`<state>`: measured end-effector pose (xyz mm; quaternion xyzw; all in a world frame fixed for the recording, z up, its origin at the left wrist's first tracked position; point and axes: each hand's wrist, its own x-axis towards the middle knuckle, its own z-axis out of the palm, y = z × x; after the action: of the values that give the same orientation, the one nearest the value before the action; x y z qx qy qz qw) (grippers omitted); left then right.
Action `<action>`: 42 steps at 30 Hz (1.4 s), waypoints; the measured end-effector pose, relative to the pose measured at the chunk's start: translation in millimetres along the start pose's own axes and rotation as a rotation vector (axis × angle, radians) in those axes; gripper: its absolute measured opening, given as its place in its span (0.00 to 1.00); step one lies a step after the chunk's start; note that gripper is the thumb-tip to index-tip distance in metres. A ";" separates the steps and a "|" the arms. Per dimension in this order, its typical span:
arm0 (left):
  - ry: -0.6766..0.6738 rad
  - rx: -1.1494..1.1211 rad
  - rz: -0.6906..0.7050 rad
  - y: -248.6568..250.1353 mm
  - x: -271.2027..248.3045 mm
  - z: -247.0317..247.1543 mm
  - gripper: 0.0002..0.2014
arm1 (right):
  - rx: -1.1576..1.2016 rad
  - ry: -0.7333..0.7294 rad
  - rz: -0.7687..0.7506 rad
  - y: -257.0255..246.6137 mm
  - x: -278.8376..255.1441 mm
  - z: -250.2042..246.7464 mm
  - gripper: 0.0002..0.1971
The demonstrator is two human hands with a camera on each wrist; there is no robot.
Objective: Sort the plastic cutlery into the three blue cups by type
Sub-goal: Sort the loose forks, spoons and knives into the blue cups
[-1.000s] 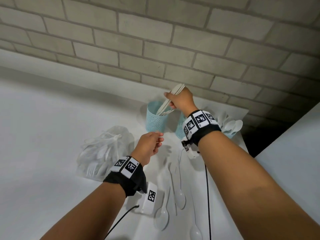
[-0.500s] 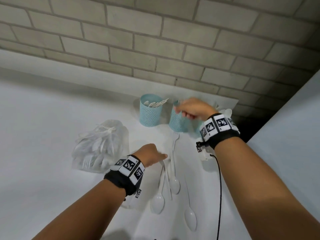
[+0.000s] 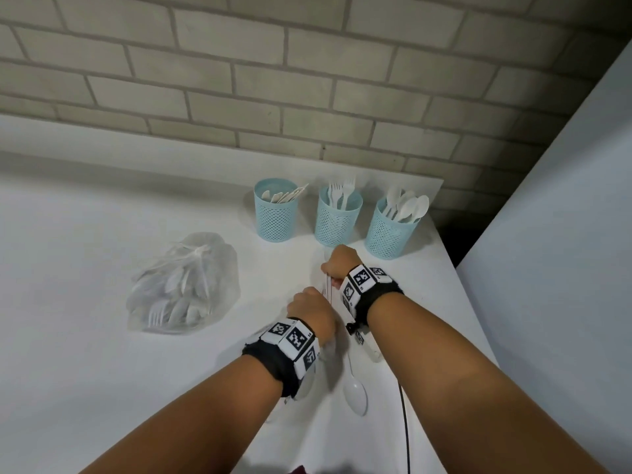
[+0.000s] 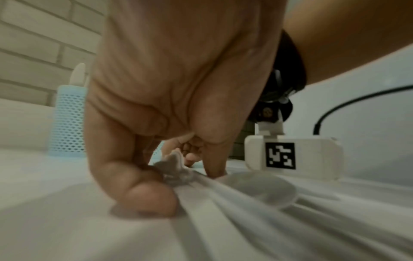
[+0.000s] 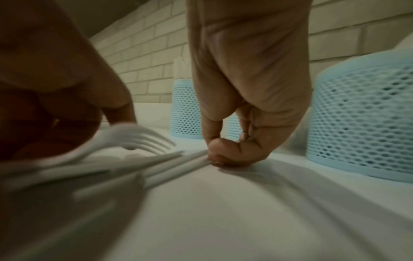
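Three blue mesh cups stand at the back: the left cup [image 3: 276, 213] has knives, the middle cup [image 3: 338, 218] forks, the right cup [image 3: 391, 230] spoons. On the white cloth in front of them lie white cutlery pieces. My right hand [image 5: 225, 153] pinches the handle ends [image 5: 178, 162] of long pieces that lie flat. My left hand [image 4: 178, 176], just nearer to me, has its fingers curled round blurred cutlery, with a fork [image 5: 134, 139] sticking out of it. One spoon [image 3: 355, 395] lies loose below the two hands.
A tied clear bag [image 3: 184, 285] of more cutlery sits to the left. The table's right edge [image 3: 472, 302] runs close to the right cup, with a dark gap beyond. A black cable [image 3: 405, 422] trails along the cloth. A brick wall stands behind the cups.
My right hand has left the knives in the left cup and come down to the cutlery on the cloth. My left hand has dropped onto the same pieces.
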<state>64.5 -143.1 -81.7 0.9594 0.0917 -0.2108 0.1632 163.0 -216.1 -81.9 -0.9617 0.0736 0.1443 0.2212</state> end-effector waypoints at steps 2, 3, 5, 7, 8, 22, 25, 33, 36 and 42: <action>-0.004 -0.067 0.062 -7.0 4.5 -0.6 0.27 | 0.148 0.024 0.053 9.1 -2.5 -5.4 0.12; -0.014 -0.079 0.097 -10.2 6.1 -1.9 0.27 | 0.203 0.047 0.076 14.6 -2.8 -9.1 0.12; -0.032 -0.075 0.139 -15.3 8.9 -3.7 0.28 | 0.271 0.071 0.123 21.8 -7.6 -19.2 0.10; -0.025 -0.050 0.175 -17.3 10.8 -6.4 0.25 | 0.379 0.000 0.184 27.7 -15.4 -28.9 0.05; -0.015 -0.039 0.202 -17.5 11.1 -8.7 0.23 | 0.422 -0.078 0.222 31.1 -21.0 -33.1 0.03; 0.078 -0.155 0.210 -17.8 14.8 -23.7 0.17 | -0.040 -0.707 0.151 15.2 -94.0 -9.9 0.21; 0.106 -0.191 0.194 -21.8 17.5 -23.2 0.16 | -0.227 -0.538 0.056 1.3 -101.1 2.0 0.20; -0.004 -0.739 0.102 -47.6 32.5 -26.5 0.15 | -0.091 -0.206 0.059 1.8 -96.4 -0.9 0.12; -0.088 -1.111 0.074 -56.5 34.8 -26.9 0.08 | 0.174 -0.198 0.047 4.3 -87.9 -5.0 0.08; -0.211 -1.489 0.139 -57.3 27.4 -34.9 0.08 | 0.624 -0.355 -0.021 -5.4 -86.6 -12.0 0.03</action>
<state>88.1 -74.6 -79.4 0.5740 0.1330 -0.1732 0.7892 84.9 -209.9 -42.5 -0.8086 0.0646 0.2774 0.5149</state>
